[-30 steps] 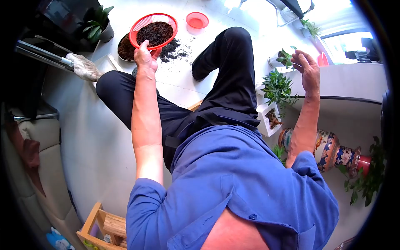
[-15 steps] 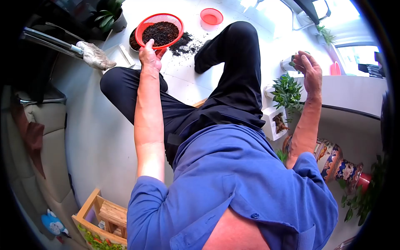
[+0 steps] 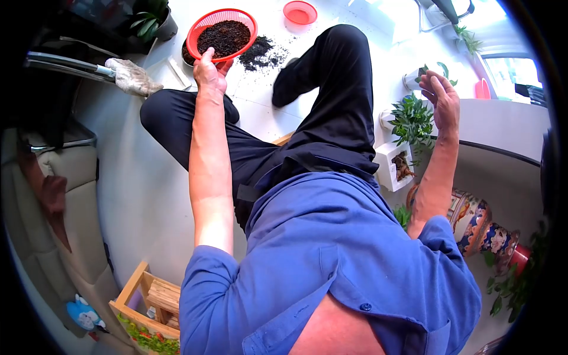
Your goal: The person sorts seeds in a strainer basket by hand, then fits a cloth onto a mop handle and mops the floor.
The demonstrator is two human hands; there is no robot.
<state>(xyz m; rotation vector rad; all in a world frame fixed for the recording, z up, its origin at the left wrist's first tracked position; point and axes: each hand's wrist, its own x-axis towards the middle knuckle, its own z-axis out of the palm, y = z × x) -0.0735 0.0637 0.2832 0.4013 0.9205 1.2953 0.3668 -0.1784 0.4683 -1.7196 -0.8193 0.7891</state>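
My left hand [image 3: 210, 72] grips the near rim of a red plastic sieve basket [image 3: 253, 31], thumb on top. Dark granular soil [image 3: 225, 38] lies inside it, and the basket tilts slightly towards me. Partly hidden beneath its left side is a dish [image 3: 187, 54] with more dark material. Loose black soil [image 3: 257, 54] is scattered on the white floor just right of the basket. Off to the right, my right hand [image 3: 441, 97] is raised with fingers extended and slightly bent, nothing visible in it. Green leaves of a potted plant [image 3: 412, 80] show behind its fingertips.
A small red basin [image 3: 300, 13] stands on the floor ahead. Leafy plants [image 3: 409, 121] and a white square pot [image 3: 395, 167] line the right side, near a patterned vase [image 3: 473, 222]. A cloth-wrapped metal leg [image 3: 133, 77] juts in from the left, above a wooden planter [image 3: 142, 296].
The basket and my left hand have shifted slightly left and up in view. My right hand has moved a little right, its fingers straighter.
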